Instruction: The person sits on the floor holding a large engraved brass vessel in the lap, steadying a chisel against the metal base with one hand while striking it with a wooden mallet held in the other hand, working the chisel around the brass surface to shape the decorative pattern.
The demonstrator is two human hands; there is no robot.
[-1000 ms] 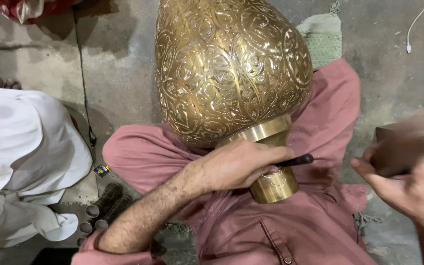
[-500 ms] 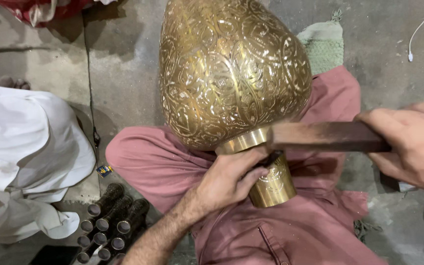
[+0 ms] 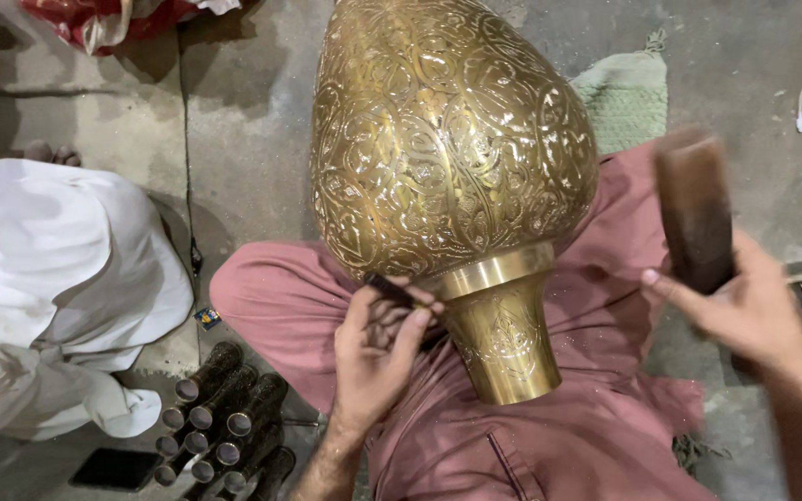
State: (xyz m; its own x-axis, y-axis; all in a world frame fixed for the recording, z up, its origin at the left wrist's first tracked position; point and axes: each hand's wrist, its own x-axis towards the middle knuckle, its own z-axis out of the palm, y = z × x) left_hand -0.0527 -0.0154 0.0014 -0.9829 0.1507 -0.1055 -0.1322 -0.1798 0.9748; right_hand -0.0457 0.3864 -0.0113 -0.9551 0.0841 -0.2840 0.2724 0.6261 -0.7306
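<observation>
You are lifting your right hand (image 3: 744,311), clenched on the dark wooden mallet (image 3: 693,211), back off the chisel (image 3: 392,289) your left hand (image 3: 378,348) is pinching against the brass vase (image 3: 452,139) at frame centre.

I see the engraved vase (image 3: 452,148) lying across my lap, neck toward me | my left hand (image 3: 378,348) sets a chisel (image 3: 392,289) at the vase's shoulder, left of the neck | my right hand (image 3: 744,306) lifts a wooden mallet (image 3: 693,209) right of the vase | punches (image 3: 225,427) stand on the floor (image 3: 243,139) left of my knee | a cloth bundle (image 3: 58,278) lies farther left.
</observation>
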